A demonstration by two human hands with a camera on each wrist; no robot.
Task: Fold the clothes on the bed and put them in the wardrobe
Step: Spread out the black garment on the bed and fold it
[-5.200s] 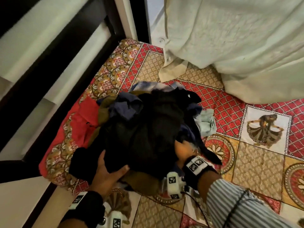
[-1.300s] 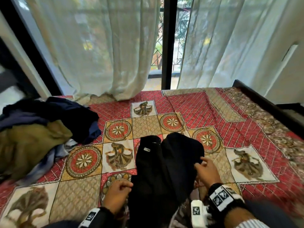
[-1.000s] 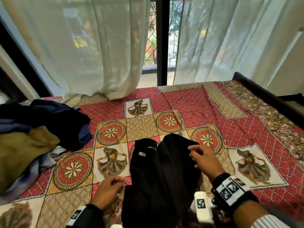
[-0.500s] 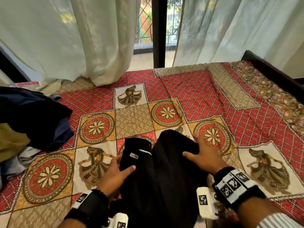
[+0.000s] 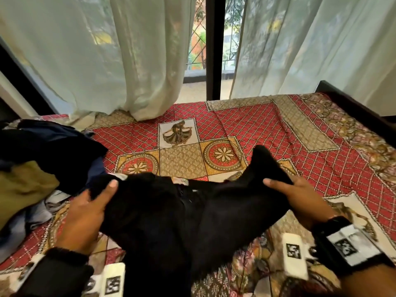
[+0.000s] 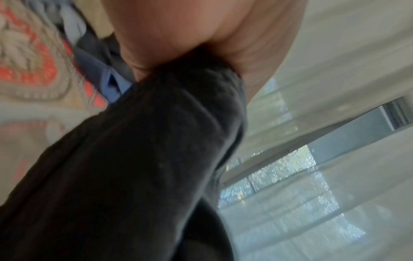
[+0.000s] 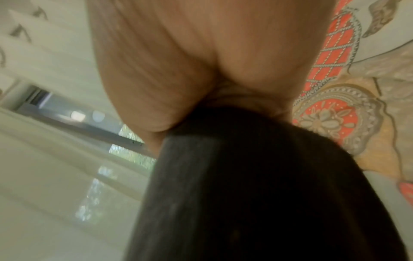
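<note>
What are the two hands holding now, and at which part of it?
Both hold the black garment: the left hand grips its left end, the right hand its right end.

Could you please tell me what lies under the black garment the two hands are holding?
Under the black garment, the patterned bedspread shows around its edges. The left hand and right hand grip its ends. Whatever lies directly beneath the cloth is covered.

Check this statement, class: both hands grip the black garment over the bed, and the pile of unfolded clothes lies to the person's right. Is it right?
Not quite. Both the left hand and the right hand do grip the black garment over the bed, but the pile of unfolded clothes lies to the person's left, as the head view shows.
</note>
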